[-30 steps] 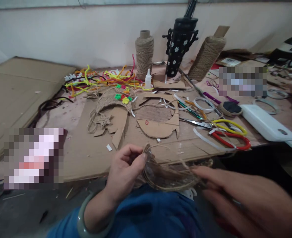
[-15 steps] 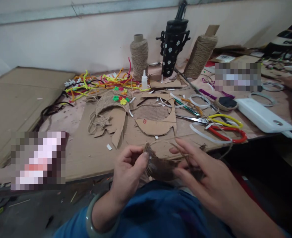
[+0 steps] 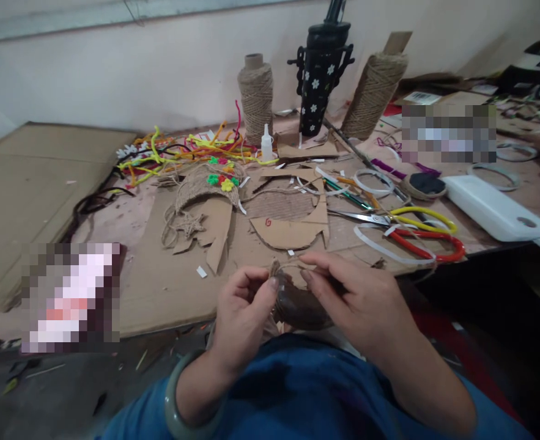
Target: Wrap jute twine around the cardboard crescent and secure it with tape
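Left hand (image 3: 244, 315) pinching one end of the curved brown piece (image 3: 299, 307), over my lap by the table edge. Right hand (image 3: 364, 299) closed on the twine (image 3: 290, 265). If my left pinch slackens, end wraps could slip. Hard pull could bend the piece. Loose twine near the scissors (image 3: 377, 219) could snag; can't tell if it's the same strand.

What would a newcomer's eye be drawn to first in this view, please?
Probably the black holder with white flowers, standing near the wall between two twine spools, the left one upright and the right one leaning. Next might come the scissors with one yellow and one red handle, lying right of the cut cardboard, then the bright green, red and yellow flowers on the twine-covered piece.
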### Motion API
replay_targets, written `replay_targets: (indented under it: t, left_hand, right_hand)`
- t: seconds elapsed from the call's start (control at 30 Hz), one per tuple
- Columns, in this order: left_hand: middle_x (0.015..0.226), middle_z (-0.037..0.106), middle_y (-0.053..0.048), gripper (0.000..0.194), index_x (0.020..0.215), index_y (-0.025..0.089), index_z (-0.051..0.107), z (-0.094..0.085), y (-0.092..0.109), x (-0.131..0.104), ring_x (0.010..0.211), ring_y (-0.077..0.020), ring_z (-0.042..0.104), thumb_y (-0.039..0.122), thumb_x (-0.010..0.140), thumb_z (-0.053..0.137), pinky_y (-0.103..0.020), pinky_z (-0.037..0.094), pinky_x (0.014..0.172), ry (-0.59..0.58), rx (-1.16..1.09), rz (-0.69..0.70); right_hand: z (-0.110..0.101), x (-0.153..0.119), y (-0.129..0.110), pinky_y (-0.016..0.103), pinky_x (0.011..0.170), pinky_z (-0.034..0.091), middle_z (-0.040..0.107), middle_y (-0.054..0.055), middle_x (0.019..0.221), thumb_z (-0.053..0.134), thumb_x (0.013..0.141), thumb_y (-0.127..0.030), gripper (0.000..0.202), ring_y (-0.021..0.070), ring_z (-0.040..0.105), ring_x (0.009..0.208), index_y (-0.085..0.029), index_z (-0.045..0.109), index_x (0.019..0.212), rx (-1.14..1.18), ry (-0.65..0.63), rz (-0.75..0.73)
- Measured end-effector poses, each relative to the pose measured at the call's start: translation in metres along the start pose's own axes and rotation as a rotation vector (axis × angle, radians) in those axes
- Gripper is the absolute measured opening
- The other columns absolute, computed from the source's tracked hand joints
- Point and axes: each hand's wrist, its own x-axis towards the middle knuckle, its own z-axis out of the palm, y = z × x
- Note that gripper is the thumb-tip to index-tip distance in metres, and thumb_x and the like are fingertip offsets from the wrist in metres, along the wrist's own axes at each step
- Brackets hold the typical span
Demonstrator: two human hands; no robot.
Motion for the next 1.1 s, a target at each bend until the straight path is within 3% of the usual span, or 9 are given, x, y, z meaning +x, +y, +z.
replay_targets:
  t: [0.27, 0.43, 1.1]
  left_hand:
    - [0.064, 0.065, 0.003, 0.011, 0.074, 0.019, 0.065, 0.004, 0.000, 0.001, 0.057, -0.0082, 0.056, 0.028, 0.073, 0.072, -0.017, 0.046, 0.056, 0.000, -0.025, -0.009]
    - [0.066, 0.066, 0.003, 0.012, 0.075, 0.019, 0.064, 0.004, 0.000, 0.003, 0.058, -0.0091, 0.058, 0.029, 0.074, 0.071, -0.018, 0.049, 0.056, -0.025, -0.058, -0.022]
    - [0.062, 0.067, 0.003, 0.011, 0.079, 0.020, 0.061, 0.002, -0.001, 0.005, 0.052, -0.0123, 0.062, 0.030, 0.079, 0.066, -0.023, 0.053, 0.052, -0.049, -0.028, -0.019]
  right_hand:
    - [0.008, -0.003, -0.006, 0.022, 0.055, 0.047, 0.074, 0.001, 0.075, 0.048, 0.088, -0.021, 0.019, 0.0130, 0.067, 0.059, -0.020, 0.067, 0.088, -0.016, 0.023, 0.038]
    - [0.013, -0.003, -0.008, 0.021, 0.057, 0.048, 0.074, 0.001, 0.079, 0.048, 0.089, -0.019, 0.018, 0.0125, 0.068, 0.061, -0.020, 0.065, 0.095, -0.029, 0.047, 0.007]
    - [0.016, -0.006, -0.012, 0.020, 0.062, 0.052, 0.074, 0.002, 0.085, 0.049, 0.088, -0.018, 0.021, 0.0123, 0.069, 0.068, -0.019, 0.064, 0.103, 0.196, -0.050, 0.043]
